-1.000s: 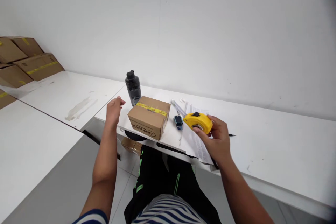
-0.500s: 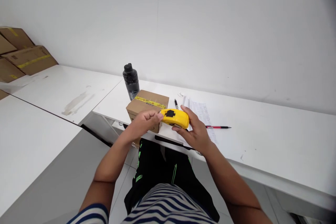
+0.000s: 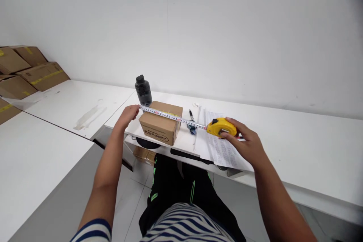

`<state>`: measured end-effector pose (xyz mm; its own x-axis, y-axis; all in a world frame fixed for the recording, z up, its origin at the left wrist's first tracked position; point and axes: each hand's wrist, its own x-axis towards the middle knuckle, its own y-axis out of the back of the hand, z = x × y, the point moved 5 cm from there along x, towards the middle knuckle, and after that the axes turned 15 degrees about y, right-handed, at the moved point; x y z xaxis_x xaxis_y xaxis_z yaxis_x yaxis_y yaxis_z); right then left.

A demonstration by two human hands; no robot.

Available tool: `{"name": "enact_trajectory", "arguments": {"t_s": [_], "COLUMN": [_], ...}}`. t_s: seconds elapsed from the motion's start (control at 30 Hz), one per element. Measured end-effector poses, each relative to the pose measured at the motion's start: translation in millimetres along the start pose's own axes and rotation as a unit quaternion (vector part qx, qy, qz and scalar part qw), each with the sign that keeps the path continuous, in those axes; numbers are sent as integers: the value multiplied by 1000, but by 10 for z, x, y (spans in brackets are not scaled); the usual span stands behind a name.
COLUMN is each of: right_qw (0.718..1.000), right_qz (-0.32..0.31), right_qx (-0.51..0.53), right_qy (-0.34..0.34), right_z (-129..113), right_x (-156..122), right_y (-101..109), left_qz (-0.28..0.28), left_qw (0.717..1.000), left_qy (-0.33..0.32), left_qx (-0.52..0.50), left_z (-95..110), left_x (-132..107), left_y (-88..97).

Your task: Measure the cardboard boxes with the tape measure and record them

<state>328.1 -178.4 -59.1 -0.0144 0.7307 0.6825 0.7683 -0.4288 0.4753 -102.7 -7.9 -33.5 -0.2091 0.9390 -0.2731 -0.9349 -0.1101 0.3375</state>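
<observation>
Far left of the left hand, stacked cardboard boxes (image 3: pixel 22 70) sit against the wall, well apart from the work area. Between them and the hand lies a bare stretch of the adjoining white table (image 3: pixel 82 102), with a dull smear on its surface and a dark seam where it meets the next tabletop. The left hand (image 3: pixel 128 115) rests at the left edge of the small cardboard box (image 3: pixel 161 126), fingers closed in a pinch on the free end of the tape blade (image 3: pixel 172 117). Just behind this hand, a black bottle (image 3: pixel 143 90) stands upright, close to the rear left corner of the box. The box sits near the front edge of the work table (image 3: pixel 297 147), which carries a yellow strip across its top. The blade runs level across the box top, from the left edge past the right edge, and continues over open tabletop to the right hand. Under the blade, between box and right hand, lie a small blue object (image 3: pixel 193 128) and a dark pen (image 3: pixel 190 114). The right hand (image 3: pixel 245 143) is curled around the yellow tape measure case (image 3: pixel 221 127), held just above a printed paper sheet (image 3: pixel 224 151) that overhangs the front table edge. To the right of this hand the tabletop is bare up to the wall.
</observation>
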Motion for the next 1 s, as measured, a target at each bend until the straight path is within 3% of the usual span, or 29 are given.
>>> {"name": "enact_trajectory", "arguments": {"t_s": [0.1, 0.2, 0.37, 0.47, 0.63, 0.73, 0.87, 1.0], "right_qw": [999, 994, 985, 983, 986, 987, 980, 966], "right_qz": [-35, -90, -99, -99, -116, -116, -112, -69], "right_qx": [9, 11, -19, -26, -64, -77, -104, -162], "right_qy": [24, 68, 142, 150, 96, 82, 124, 190], "right_z": [-131, -306, -524, -550, -472, -461, -494, -607], "right_x": [166, 331, 494, 497, 446, 455, 497, 433], "right_y": [-180, -500, -847, -891, -888, -883, -864, -794], "left_qz": [-33, -98, -108, -121, -44, -14, 9, -6], "left_qw": [999, 995, 993, 990, 982, 977, 987, 993], "left_qy": [-13, -27, -41, -55, -130, -141, -115, -92], "left_qx": [16, 9, 30, 43, 127, 161, 112, 69], "left_z": [-18, -8, -68, -107, -20, 8, -28, -16], "left_x": [-48, -91, -128, -182, -256, -267, -242, -215], "left_y": [-231, -412, -352, -294, -256, -261, -223, -174]}}
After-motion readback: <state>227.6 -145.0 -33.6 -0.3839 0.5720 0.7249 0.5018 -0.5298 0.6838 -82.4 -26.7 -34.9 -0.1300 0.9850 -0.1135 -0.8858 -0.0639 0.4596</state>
